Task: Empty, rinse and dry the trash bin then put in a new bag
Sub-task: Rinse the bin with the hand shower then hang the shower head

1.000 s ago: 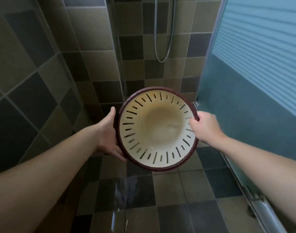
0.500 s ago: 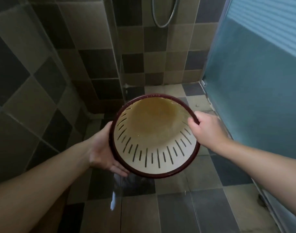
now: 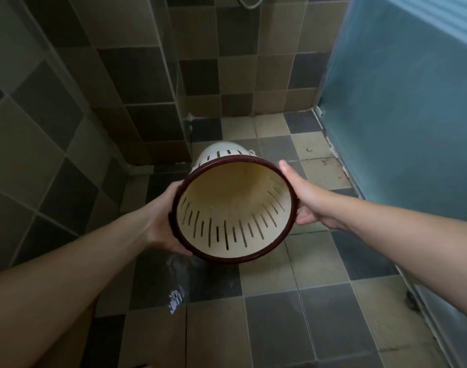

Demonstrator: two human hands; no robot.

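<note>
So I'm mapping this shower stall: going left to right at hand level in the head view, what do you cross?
Tiled wall → left hand → trash bin → right hand → frosted blue shower door.

Below my grip I see wet floor tiles (image 3: 280,328); a frosted blue door (image 3: 402,115) stands right, tiled wall (image 3: 54,115) left.

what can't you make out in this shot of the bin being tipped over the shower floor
- Trash bin, head view: its bottom is out of sight, tilted away past the inner wall.
- Left hand: fingers hidden behind the dark red rim.
- Right hand: palm side pressed against the bin wall.
- Shower hose: cut off by the top edge.
- Water falling below the rim: blurred, so its amount is unclear.
</note>
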